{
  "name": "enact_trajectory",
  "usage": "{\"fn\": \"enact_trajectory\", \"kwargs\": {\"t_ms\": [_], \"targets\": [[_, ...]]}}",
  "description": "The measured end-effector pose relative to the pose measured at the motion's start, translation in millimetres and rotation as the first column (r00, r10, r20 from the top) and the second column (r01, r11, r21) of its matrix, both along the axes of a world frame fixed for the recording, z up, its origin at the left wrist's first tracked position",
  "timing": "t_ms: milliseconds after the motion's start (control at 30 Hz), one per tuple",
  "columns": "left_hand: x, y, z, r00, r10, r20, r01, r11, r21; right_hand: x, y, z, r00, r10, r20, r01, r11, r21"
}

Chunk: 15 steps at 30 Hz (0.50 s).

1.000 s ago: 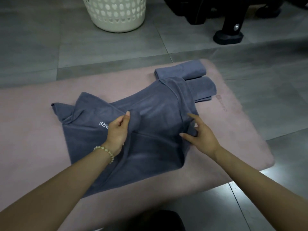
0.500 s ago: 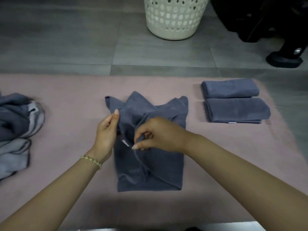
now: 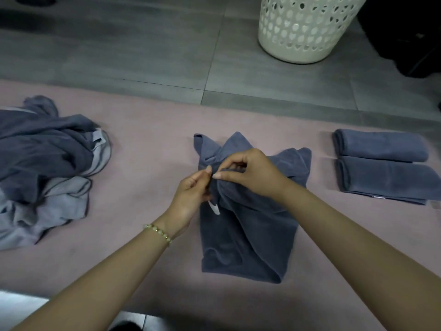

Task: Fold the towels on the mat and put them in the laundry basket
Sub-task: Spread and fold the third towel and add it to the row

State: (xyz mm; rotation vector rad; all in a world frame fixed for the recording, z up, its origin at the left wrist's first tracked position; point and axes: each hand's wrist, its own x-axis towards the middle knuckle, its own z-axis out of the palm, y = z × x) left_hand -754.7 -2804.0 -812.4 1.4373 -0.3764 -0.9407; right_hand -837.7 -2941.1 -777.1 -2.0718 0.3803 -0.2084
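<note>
1. I find the half-folded towel (image 3: 248,235) at frame centre on the mat (image 3: 148,149).
2. The left hand (image 3: 191,189) pinches its raised fold, fingers partly hidden behind the cloth.
3. The right hand (image 3: 253,173) pinches the same fold from above.
4. The laundry basket (image 3: 305,32), upper right, has its rim cut off; I cannot see inside.
5. The towel pile (image 3: 47,163) runs off the left edge.

On the mat (image 3: 148,144) — unfolded pile (image 3: 47,163) left, folded towels (image 3: 381,166) right; basket (image 3: 307,29) behind.

Half-folded blue towel (image 3: 248,235) mid-mat (image 3: 148,149), two folded towels (image 3: 381,163) right, crumpled pile (image 3: 47,168) left, white basket (image 3: 305,27) beyond
</note>
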Motion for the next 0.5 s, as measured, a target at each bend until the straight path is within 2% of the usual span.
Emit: {"fn": "enact_trajectory", "kwargs": {"t_ms": [100, 200, 333, 500], "targets": [[-3.2, -2.9, 2.7, 0.999, 0.005, -0.044, -0.004, 1.000, 0.006, 6.6, -0.2, -6.8, 0.995, -0.097, 0.023, 0.093, 0.983, 0.157], [-3.5, -4.6, 4.6, 0.999, 0.010, -0.042, -0.008, 0.999, 0.044, 10.3, -1.5, -12.8, 0.987, -0.161, 0.012, 0.154, 0.964, 0.216], [-4.7, -5.4, 2.9, 0.998, -0.001, 0.056, -0.001, 0.999, 0.045, 13.5, -2.1, -16.7, 0.980, -0.197, 0.011, 0.189, 0.956, 0.225], [-4.6, -7.4, -3.0, 0.971, 0.112, 0.211, -0.116, 0.993, 0.009, 15.1, 2.8, -17.2, 0.986, -0.167, -0.024, 0.167, 0.948, 0.270]]}}
